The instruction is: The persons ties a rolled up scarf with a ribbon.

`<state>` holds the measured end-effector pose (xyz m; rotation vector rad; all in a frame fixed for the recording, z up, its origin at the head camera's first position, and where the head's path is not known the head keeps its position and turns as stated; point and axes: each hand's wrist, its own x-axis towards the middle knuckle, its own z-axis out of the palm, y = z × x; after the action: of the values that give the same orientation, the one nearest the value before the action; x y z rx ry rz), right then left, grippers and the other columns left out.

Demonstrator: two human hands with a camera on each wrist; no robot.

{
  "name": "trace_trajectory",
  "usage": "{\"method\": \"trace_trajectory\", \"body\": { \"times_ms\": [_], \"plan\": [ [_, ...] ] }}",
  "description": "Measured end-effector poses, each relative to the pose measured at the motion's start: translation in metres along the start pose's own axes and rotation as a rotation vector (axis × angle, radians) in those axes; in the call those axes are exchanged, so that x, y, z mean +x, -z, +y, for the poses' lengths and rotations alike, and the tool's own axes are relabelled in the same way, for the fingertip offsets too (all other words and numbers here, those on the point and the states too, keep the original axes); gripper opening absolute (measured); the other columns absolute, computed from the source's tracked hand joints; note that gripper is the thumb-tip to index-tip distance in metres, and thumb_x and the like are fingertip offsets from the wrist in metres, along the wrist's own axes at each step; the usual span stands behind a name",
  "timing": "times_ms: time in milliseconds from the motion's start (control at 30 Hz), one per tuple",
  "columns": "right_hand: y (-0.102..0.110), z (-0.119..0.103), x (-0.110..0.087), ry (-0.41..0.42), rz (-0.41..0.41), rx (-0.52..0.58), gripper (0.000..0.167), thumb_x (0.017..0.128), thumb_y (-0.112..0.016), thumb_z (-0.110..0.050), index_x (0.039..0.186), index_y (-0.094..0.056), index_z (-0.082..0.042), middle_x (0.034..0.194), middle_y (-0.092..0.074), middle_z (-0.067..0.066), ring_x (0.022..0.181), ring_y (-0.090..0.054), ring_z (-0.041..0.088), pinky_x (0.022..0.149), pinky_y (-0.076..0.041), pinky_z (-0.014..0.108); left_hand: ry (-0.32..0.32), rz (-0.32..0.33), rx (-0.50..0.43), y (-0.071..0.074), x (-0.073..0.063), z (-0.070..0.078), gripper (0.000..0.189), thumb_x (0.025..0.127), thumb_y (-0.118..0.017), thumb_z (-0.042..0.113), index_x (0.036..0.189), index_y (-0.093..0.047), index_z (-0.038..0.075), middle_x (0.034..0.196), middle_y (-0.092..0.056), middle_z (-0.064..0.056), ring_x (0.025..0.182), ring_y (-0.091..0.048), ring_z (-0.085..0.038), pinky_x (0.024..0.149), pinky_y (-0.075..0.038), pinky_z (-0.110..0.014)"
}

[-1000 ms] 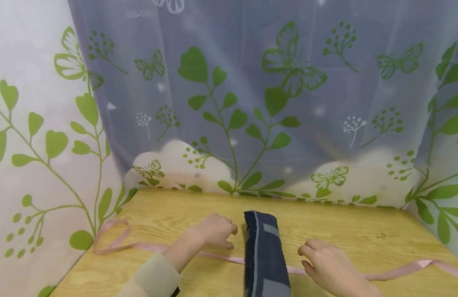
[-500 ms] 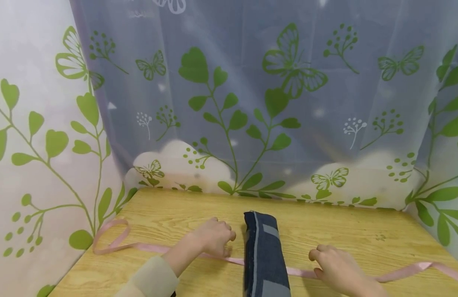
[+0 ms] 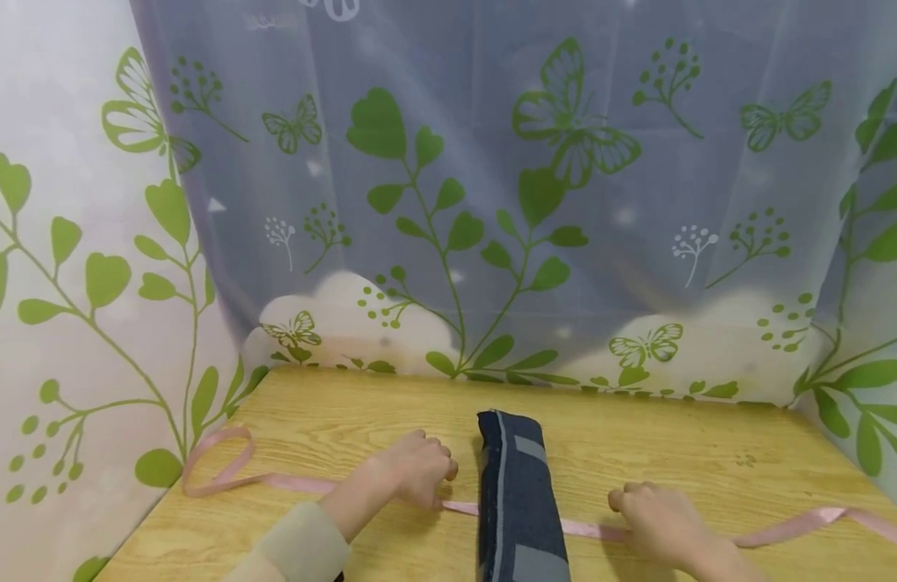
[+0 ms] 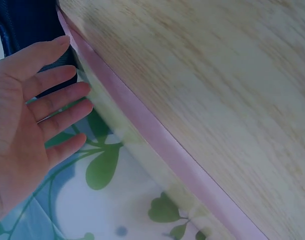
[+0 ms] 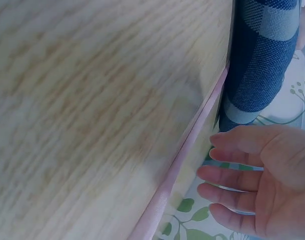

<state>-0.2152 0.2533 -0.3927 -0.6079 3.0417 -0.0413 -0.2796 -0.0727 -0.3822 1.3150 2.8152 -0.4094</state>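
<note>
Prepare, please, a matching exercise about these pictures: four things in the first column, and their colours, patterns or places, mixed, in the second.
Things:
1. ribbon
2. cloth bundle
3. table
4. backdrop

Descriptions:
A. mostly dark blue, between the left hand and the right hand
B. yellowish, wood-grained
C. printed with green butterflies
D. pink, narrow

Pairs: 1-D, 2-A, 3-B, 4-C

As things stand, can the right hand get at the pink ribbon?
Probably yes: the right hand looks empty and close to the pink ribbon, and nothing visible blocks the stretch beside the blue cloth bundle.
</note>
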Motion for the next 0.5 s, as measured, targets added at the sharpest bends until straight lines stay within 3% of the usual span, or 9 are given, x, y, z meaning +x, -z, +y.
{"method": "trace_trajectory", "body": {
  "times_ms": [200, 500],
  "plan": [
    [-0.004, 0.004, -0.002, 0.047, 0.017, -0.021, 0.018, 0.075, -0.075, -0.02, 0.073, -0.059, -0.015, 0.066, -0.047, -0.008, 0.057, -0.044, 0.009, 0.047, -0.038, 0.028, -0.012, -0.042, -0.032, -0.005, -0.003, -0.001, 0.016, 0.079, -0.07, 0.037, 0.089, -0.068, 0.025, 0.079, -0.058, 0.013, 0.069, -0.049, -0.004, 0.066, -0.037, -0.024],
    [-0.011, 0.006, -0.003, 0.057, 0.011, -0.063, 0.021, 0.071, -0.076, -0.008, 0.07, -0.057, -0.015, 0.064, -0.046, -0.009, 0.057, -0.043, 0.009, 0.048, -0.04, 0.028, 0.0, -0.021, -0.019, -0.01, -0.007, 0.001, 0.009, 0.075, -0.072, 0.03, 0.076, -0.065, 0.024, 0.069, -0.053, 0.015, 0.061, -0.046, -0.002, 0.065, -0.041, -0.022]
  ]
}}
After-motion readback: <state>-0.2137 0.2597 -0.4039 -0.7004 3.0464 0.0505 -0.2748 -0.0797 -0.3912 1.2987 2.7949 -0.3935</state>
